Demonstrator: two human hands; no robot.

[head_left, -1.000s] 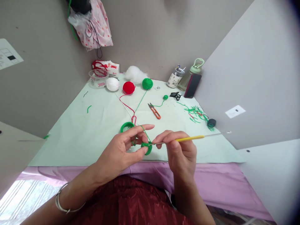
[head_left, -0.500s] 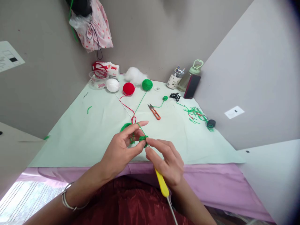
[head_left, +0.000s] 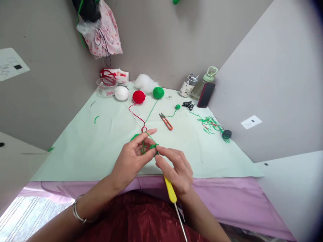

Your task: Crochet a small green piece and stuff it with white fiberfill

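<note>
My left hand [head_left: 133, 158] pinches a small green crocheted piece [head_left: 152, 147] between thumb and fingers, with the green yarn strand looped over its raised index finger. My right hand [head_left: 175, 168] grips a yellow-handled crochet hook [head_left: 170, 189]; the handle points back toward my body and the tip is at the green piece. The strand runs up the pale green mat [head_left: 83, 148] to a green yarn ball [head_left: 158, 92]. A green crocheted ring [head_left: 134, 137] lies on the mat just behind my left hand, partly hidden.
Far along the mat sit a red yarn ball [head_left: 138, 96], a white yarn ball [head_left: 121, 93], white stuffing [head_left: 145, 81], orange thread snips [head_left: 166, 121], yarn scraps [head_left: 210, 123], a cup of pens [head_left: 187, 86], a bottle [head_left: 204, 82] and a phone [head_left: 206, 95]. Grey walls close in on both sides.
The crochet hook has swung round from pointing right to pointing toward my body. Both hands stay together on the green piece and have shifted slightly up the mat.
</note>
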